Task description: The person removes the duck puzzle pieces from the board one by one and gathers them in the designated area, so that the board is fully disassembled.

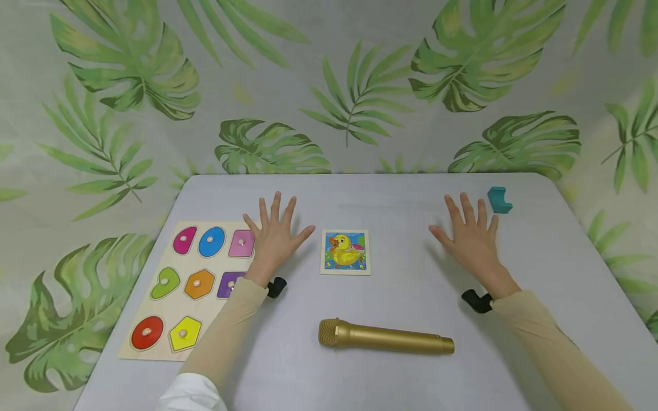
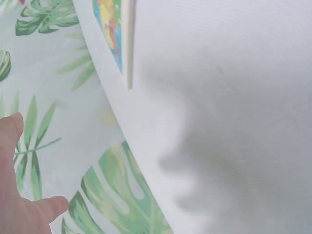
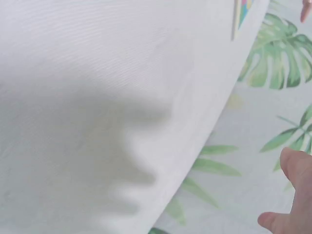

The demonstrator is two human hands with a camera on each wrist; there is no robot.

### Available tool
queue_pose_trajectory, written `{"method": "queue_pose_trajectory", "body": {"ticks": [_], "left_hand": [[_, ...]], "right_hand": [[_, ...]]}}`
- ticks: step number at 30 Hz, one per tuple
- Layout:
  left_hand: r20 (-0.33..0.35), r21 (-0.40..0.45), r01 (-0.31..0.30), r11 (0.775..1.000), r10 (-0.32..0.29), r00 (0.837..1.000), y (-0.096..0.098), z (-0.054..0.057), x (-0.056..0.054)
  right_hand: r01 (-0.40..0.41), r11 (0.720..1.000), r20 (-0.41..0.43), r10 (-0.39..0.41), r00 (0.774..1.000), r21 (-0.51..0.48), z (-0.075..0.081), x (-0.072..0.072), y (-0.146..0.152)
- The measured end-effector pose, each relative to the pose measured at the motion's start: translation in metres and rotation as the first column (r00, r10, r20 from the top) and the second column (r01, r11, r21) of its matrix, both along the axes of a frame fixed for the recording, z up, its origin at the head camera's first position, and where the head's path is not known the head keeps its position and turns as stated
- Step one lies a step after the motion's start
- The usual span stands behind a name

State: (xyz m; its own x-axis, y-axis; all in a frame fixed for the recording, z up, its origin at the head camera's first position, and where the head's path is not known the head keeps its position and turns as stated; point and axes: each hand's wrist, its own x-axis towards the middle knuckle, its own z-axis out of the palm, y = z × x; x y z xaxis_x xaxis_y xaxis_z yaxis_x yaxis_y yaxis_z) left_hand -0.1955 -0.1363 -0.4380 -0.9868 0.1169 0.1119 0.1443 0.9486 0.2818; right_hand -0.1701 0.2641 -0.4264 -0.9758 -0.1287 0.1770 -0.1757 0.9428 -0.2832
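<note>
My left hand [image 1: 275, 242] hovers with fingers spread between the wooden shape puzzle board [image 1: 172, 297] and a small duck picture puzzle [image 1: 345, 252]. Nothing is in its grasp. My right hand [image 1: 473, 245], likewise spread and holding nothing, is up on the right side, nearest a teal U-notched block [image 1: 498, 201]. A gold microphone [image 1: 385, 337] lies on its side toward the front, its head pointing left. Shadows of both hands fall on the cloth in the wrist views. The left forearm hides the lower right part of the shape board.
A white cloth-covered table [image 1: 401, 388] carries everything. Behind it hangs a leaf-print curtain [image 1: 360, 85]. The board bears several coloured knobbed pieces, among them a red circle [image 1: 147, 333] and a green heart [image 1: 165, 283]. Black wrist mounts [image 1: 478, 301] jut inward from both wrists.
</note>
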Motion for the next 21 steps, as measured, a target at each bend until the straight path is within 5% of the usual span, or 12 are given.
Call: {"method": "queue_pose_trajectory", "body": {"ticks": [5, 10, 13, 17, 21], "left_hand": [[-0.006, 0.012, 0.047, 0.999, -0.047, 0.999, 0.005, 0.01, 0.006], [-0.015, 0.054, 0.17, 0.984, -0.17, 0.985, 0.01, 0.018, 0.013], [-0.021, 0.071, 0.285, 0.956, -0.284, 0.959, 0.012, 0.019, 0.017], [-0.001, 0.081, 0.428, 0.9, -0.43, 0.903, 0.015, 0.014, 0.021], [0.075, 0.151, 0.486, 0.861, -0.5, 0.862, 0.019, 0.004, 0.024]], "right_hand": [[-0.124, 0.99, -0.035, 0.122, 0.992, -0.063, 0.011, -0.004, -0.021], [-0.277, 0.943, 0.002, 0.282, 0.959, -0.185, 0.016, -0.015, -0.048], [-0.339, 0.904, 0.036, 0.36, 0.932, -0.262, 0.016, -0.02, -0.067], [-0.404, 0.831, 0.044, 0.453, 0.89, -0.381, 0.011, -0.027, -0.092], [-0.446, 0.757, 0.041, 0.526, 0.85, -0.477, -0.001, -0.034, -0.115]]}}
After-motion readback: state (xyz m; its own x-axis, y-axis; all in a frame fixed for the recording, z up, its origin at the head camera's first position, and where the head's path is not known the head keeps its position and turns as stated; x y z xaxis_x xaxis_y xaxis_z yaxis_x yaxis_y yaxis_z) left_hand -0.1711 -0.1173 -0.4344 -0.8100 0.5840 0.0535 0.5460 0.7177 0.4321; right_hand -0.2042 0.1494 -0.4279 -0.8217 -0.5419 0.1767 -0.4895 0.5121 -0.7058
